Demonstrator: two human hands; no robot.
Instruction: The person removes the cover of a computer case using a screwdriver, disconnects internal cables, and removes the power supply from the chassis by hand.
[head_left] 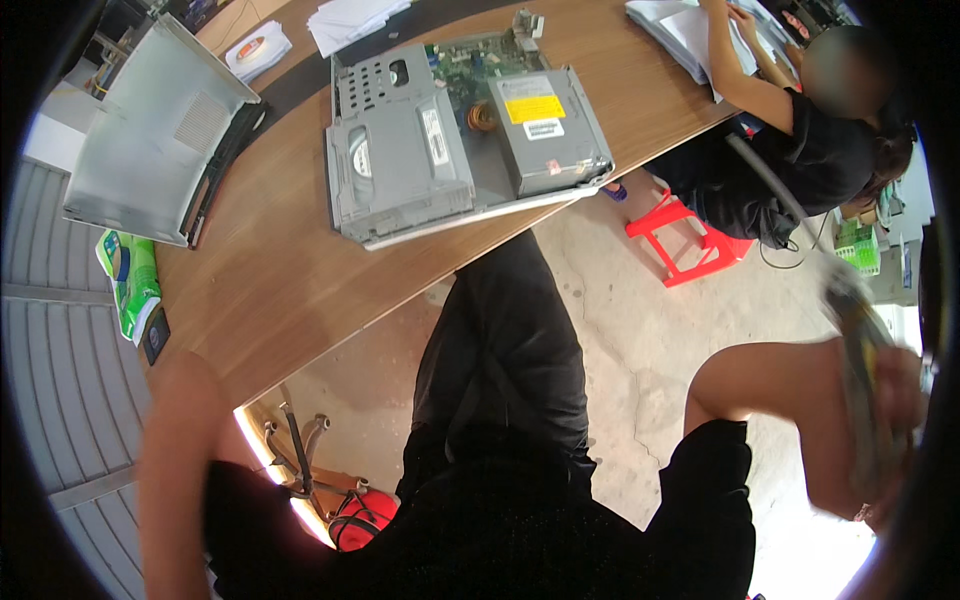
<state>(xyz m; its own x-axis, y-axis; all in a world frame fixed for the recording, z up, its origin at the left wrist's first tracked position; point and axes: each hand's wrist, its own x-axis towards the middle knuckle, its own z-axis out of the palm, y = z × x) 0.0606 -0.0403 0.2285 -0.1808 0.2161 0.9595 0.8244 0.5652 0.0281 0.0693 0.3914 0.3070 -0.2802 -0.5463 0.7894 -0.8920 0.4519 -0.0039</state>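
Note:
My right hand (pixel 898 388) is raised at the far right, its fingers wrapped round a long grey tool (pixel 858 325). A thin straight rod (pixel 775 185) runs from the tool up and to the left. Motion blurs the tool, so its kind is unclear. My left arm (pixel 180 450) is bent at the lower left, its hand outside the picture. On the table lies an opened desktop computer case (pixel 400 215), away from both hands. Inside are a grey power supply (pixel 555 155) with a yellow label, a green circuit board (pixel 480 60) and a copper coil (pixel 481 116).
A metal case cover (pixel 150 110) stands on the wooden table (pixel 270 300) at the left. Beside it is a green packet (pixel 130 280). A person (pixel 830 150) handles papers (pixel 680 40) at the upper right, near a red stool (pixel 690 245).

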